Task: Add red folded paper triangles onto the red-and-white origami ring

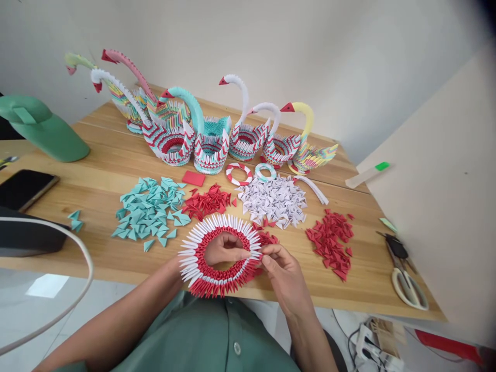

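A ring of folded paper pieces, red inside with white and red points around its rim, is held up over the table's front edge. My left hand reaches through the ring's middle, its thumb and fingers closed on the right part of the ring. At the ring's right edge, my right hand pinches with thumb and forefinger at a red piece among the points. Small red folded pieces lie on the table just behind, partly hidden by the ring and hands.
Piles of teal pieces, red pieces, white pieces and more red pieces lie around. Several paper swans stand behind. A green flask and phone are left; scissors lie right.
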Motion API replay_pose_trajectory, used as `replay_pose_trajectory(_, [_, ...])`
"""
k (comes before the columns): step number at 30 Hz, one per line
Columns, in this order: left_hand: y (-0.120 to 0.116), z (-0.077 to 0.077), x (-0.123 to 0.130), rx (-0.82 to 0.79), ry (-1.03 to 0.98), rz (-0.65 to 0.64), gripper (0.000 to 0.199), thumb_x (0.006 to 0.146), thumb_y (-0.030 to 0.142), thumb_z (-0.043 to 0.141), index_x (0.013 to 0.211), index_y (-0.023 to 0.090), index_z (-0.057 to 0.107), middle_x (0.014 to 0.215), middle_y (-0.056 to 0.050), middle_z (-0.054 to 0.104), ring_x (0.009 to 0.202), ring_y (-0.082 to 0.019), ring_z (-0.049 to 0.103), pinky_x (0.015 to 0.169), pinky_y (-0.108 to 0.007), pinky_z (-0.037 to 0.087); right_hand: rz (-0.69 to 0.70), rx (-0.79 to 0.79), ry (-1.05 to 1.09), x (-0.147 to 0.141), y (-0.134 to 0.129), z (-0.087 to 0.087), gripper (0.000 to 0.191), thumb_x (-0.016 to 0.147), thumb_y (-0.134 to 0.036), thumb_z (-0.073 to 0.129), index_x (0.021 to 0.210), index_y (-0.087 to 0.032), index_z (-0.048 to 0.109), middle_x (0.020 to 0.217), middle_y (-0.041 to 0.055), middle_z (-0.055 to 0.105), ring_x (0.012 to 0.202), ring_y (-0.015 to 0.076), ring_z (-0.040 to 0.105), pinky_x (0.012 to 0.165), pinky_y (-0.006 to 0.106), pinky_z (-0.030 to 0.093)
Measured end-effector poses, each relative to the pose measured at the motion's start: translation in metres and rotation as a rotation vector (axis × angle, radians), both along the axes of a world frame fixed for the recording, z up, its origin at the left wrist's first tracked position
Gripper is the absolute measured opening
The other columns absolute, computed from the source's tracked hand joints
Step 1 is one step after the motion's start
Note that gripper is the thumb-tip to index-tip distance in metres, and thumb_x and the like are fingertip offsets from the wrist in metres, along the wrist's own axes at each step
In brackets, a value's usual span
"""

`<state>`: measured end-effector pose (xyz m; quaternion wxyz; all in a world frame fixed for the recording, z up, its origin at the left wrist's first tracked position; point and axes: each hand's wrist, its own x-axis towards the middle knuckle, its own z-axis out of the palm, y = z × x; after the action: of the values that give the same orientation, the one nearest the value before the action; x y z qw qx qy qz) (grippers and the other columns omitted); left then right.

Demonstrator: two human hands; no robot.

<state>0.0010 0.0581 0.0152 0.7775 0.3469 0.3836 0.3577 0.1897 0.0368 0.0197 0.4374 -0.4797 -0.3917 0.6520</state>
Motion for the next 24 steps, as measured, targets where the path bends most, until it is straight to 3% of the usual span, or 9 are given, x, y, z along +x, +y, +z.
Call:
replay_pose_trajectory(6, [-0.001,-0.002,-0.001,-0.009,-0.011,0.015,0.044,0.045,0.042,0.088,0.058,0.012,0.059,0.057,0.002,0.058,0.057,-0.009,0.049,0.058,-0.024,0.036,0.080,0.016,-0.020,0.003,0.006,0.006,0.022,0.069,-0.034,0.081,0.080,-0.021,0.067,0.069,-0.0014,0.064,0.062,0.0137,0.059,0.060,0.025,0.048])
replay_pose_trajectory(15, [0.000,0.010,-0.002,-0.007,-0.051,-0.043,0.041,0.045,0.041,0.088,0.057,0.012,0.061,0.060,0.001,0.062,0.058,-0.010,0.052,0.060,-0.023,0.041,0.327,-0.029,0.060,0.012,0.022,0.012,0.027,0.069,-0.032,0.082,0.088,-0.021,0.066,0.072,-0.0018,0.065,0.060,0.0119,0.061,0.060,0.024,0.050])
replay_pose_trajectory(24, [-0.001,0.010,-0.003,0.071,-0.003,-0.056,0.040,0.049,0.040,0.085,0.053,0.013,0.056,0.051,0.004,0.053,0.052,-0.008,0.044,0.051,-0.022,0.033,0.473,-0.011,-0.014,0.015,0.037,0.023,0.027,0.071,-0.028,0.081,0.091,-0.021,0.065,0.071,-0.0016,0.069,0.061,0.0138,0.064,0.059,0.026,0.052])
